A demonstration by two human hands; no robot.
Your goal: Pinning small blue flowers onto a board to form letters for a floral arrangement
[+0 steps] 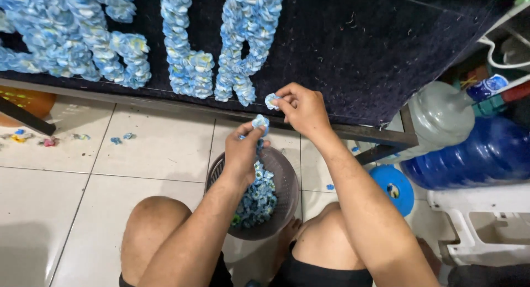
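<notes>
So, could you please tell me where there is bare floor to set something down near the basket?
Bare tiles lie left of the basket, below the dark board. The right is crowded by a blue lid, water jugs and the board's frame.

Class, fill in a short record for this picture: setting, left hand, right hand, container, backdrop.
setting: person sitting on white tiled floor
left hand: pinches a blue paper flower above the basket
right hand: holds a small blue flower at the board
container: grey basket of blue flowers
backdrop: dark board bearing flower-covered shapes
</notes>
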